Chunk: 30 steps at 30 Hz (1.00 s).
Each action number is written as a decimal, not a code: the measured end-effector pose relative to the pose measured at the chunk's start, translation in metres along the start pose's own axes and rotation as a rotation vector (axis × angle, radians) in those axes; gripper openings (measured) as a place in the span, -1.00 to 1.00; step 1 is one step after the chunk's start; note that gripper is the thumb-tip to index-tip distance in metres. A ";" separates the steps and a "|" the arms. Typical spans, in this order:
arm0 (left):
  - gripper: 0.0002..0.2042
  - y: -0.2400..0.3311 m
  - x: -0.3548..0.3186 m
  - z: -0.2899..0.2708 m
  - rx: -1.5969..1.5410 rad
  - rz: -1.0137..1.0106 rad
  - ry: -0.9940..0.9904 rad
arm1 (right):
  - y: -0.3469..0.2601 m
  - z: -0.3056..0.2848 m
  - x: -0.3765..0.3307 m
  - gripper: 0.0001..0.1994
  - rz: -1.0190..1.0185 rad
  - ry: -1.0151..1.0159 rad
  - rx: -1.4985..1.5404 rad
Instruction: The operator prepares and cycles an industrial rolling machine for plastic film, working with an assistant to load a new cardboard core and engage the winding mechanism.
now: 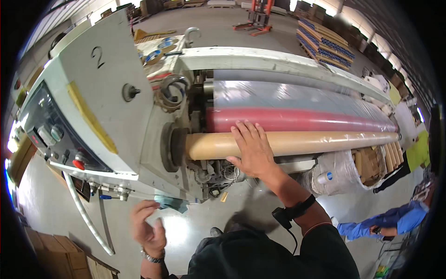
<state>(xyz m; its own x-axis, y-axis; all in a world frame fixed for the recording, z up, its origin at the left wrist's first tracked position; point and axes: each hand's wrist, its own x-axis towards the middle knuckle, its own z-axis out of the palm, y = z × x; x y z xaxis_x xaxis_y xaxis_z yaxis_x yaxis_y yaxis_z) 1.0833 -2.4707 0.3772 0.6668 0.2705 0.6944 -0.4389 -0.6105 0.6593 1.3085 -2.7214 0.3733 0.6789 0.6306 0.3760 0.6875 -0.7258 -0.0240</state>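
Note:
My right hand [253, 151] lies flat on a long tan roll [325, 143], fingers stretched over its top and the thumb out to the side. The roll's left end sits against a dark round chuck [174, 149] on the machine. Just behind it runs a red roller [288, 119], with clear film [288, 96] spread beyond. Below the control box, my left hand [149, 229] is in the air, its thumb and fingers apart and nothing visible between them. Its fingertips are close to a teal cloth [173, 203] at the machine's lower edge; whether they touch cannot be made out.
The white control box [109, 88] with a red knob [79, 162] stands at left. A film-wrapped bin [334, 174] with cardboard tubes is under the roll's right part. A person in blue [385, 223] is at right. Stacked tubes [325, 44] and a red lift [256, 18] stand farther back.

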 end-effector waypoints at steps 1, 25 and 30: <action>-0.74 -0.003 -0.003 -0.018 -0.015 -0.020 0.150 | -0.009 0.003 0.010 -0.20 -0.008 -0.014 -0.020; -0.46 -0.125 0.122 -0.230 0.360 0.329 0.343 | -0.195 0.109 -0.128 -0.46 0.206 -0.288 0.378; -0.47 -0.127 0.131 -0.229 0.158 0.411 0.233 | -0.231 0.129 -0.133 -0.46 0.295 -0.527 0.503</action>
<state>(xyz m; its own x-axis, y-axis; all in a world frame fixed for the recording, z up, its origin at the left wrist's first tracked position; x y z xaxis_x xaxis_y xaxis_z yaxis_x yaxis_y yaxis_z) 1.0884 -2.1868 0.4506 0.2976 0.1314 0.9456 -0.5288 -0.8020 0.2778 1.0928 -2.6018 0.2096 0.7977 0.5699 -0.1969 0.4089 -0.7513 -0.5181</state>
